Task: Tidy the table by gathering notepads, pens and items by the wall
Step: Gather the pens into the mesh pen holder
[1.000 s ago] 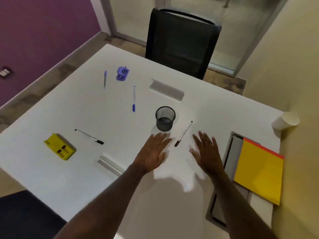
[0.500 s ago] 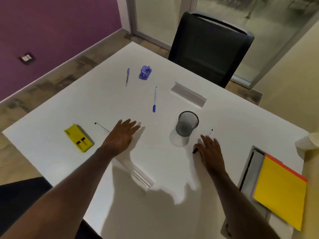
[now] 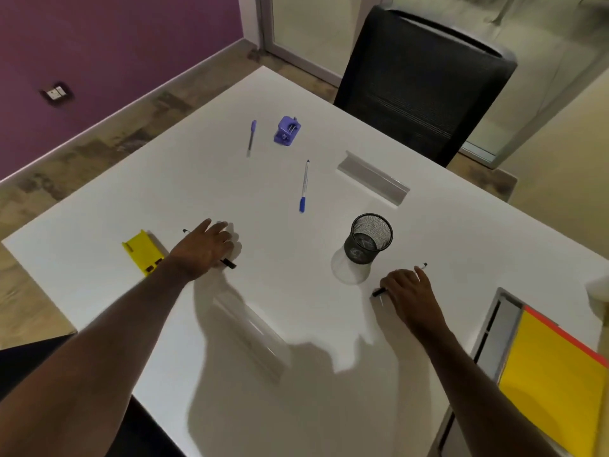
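Note:
My left hand lies over a black pen on the white table; only the pen's two ends show. My right hand covers a second black pen right of the black mesh pen cup, fingers curled on it. A blue-capped pen and a purple pen lie farther back, near a purple sharpener-like item. A yellow notepad on an orange one sits by the right wall.
A yellow stapler-like block lies left of my left hand. Two clear angled holders sit on the table. A black chair stands at the far side. A metal cable tray lies under the notepads.
My left hand moved left and came down over the left black pen. My right hand closed over the black pen by the cup. The camera moved closer.

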